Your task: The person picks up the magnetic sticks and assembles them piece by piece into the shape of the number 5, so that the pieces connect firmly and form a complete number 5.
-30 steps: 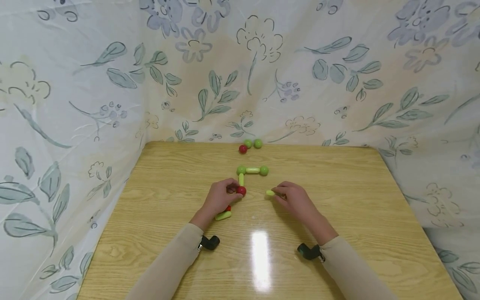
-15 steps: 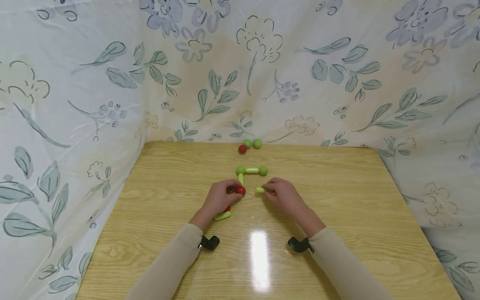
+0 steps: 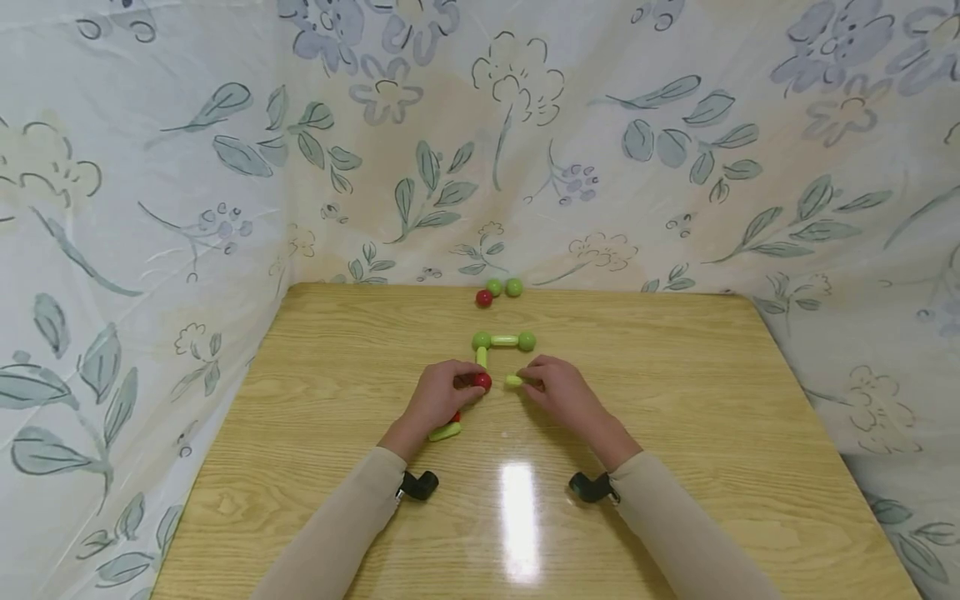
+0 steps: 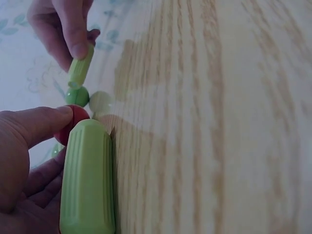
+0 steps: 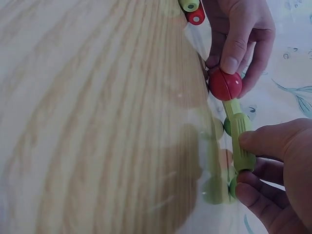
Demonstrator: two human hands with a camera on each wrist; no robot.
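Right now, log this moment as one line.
left hand: holds red ball | right hand: pinches light-green rod | rod and ball: apart | far edge of table: two green balls, another red ball

Near the far edge of the worktop (image 5: 97,122), where the wood gives way to a floral cloth (image 5: 292,51), the right hand (image 5: 300,161) pinches a ribbed light green rod (image 5: 243,144) between thumb and fingers. Opposite, the left hand (image 5: 248,29) holds a red ball (image 5: 225,85), thumb on its surface; a thin seam runs across the ball, and the pinched rod is apart from it. A second light green rod (image 5: 232,106) shows behind the ball. Two green balls, an upper one (image 5: 227,127) and a lower one (image 5: 232,187), peek out behind the pinched rod. Beyond the left hand, also by that edge, a pale-tipped green piece (image 5: 189,5) sits just beside a pale-tipped red piece (image 5: 196,17). Soft reflections colour the glossy wood.
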